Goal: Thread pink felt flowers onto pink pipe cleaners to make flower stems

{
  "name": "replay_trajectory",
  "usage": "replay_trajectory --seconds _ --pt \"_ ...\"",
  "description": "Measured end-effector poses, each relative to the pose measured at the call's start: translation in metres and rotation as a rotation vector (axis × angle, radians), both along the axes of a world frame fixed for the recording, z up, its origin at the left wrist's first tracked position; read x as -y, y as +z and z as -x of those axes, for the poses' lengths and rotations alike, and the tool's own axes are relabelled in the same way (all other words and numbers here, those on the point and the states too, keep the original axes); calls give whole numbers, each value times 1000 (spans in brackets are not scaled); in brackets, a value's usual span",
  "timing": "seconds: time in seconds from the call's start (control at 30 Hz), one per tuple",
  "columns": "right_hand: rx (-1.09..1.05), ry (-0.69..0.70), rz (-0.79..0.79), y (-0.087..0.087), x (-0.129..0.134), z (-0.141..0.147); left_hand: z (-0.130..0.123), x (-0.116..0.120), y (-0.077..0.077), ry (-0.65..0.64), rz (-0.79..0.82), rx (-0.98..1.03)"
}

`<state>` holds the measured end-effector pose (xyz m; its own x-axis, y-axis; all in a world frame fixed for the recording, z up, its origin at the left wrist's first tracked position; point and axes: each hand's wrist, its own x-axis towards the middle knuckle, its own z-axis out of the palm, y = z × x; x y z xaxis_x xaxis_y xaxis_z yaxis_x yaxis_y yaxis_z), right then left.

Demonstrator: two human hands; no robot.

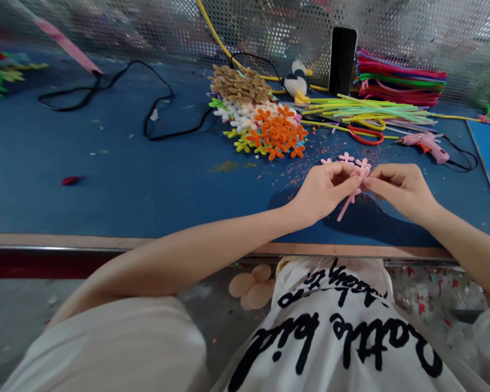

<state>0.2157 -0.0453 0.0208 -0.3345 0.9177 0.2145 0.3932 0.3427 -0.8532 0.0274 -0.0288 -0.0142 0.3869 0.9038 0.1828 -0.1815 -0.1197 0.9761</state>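
Pinched pink fuzzy flower sprig (364, 170) btwn nearly closed L fingers (345, 188) & R fingers (378, 186). Prob. mid-shaping; called for steady L hold, fine R pinch. Lay close to worktop's near edge (343, 250), w/ orange flowers (280, 133) beyond L fingers, glue gun (433, 149) beyond R, open room far L.

The single view looked out from the person's head, facing forward and steeply down across the bench (106, 163). It sat close, about arm's length from the left hand (320, 193) and right hand (406, 193), which fell right of centre. The perforated metal screen (147, 27) behind the bench crossed the top; the wearer's printed shirt (330, 326) and the floor (12, 310) filled the bottom.
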Motion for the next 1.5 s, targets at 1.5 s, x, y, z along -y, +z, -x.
replay_trajectory --seconds 1.5 --pt "391 -78 -765 -27 -9 -13 1 -5 5 39 381 217"
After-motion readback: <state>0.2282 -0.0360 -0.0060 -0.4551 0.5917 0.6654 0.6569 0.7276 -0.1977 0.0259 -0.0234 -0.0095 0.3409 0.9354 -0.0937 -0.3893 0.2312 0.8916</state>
